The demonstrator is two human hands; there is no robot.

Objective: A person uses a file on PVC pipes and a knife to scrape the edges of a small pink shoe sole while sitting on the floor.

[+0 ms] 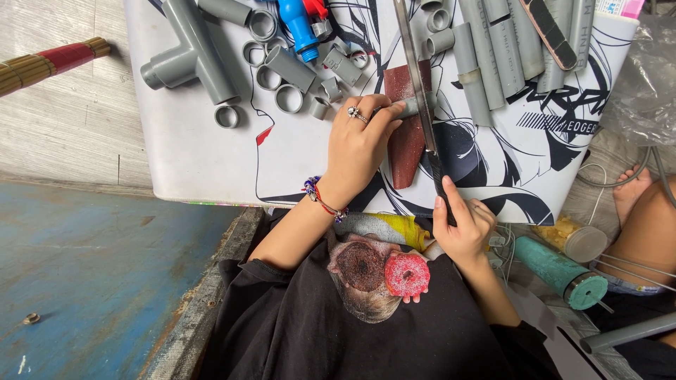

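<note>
A person's left hand (pixel 359 144) presses a short grey plastic pipe piece (pixel 415 107) onto the white illustrated counter (pixel 204 155), fingers clamped around it. The right hand (pixel 461 229), at five o'clock, grips a long metal hacksaw (pixel 415 70) across it. Steady pinning probably keeps the cut square.

On the surface (pixel 204 162), pipe rings (pixel 289 98) and a tee fitting (pixel 186 53) lie to the left, long pipes (pixel 493 49) to the right. Between them a sanding strip (pixel 408 141) lies under a short pipe (pixel 415 108), with the saw (pixel 422 91) across it. A broom handle (pixel 49 62) lies on the floor, left of the surface.
</note>
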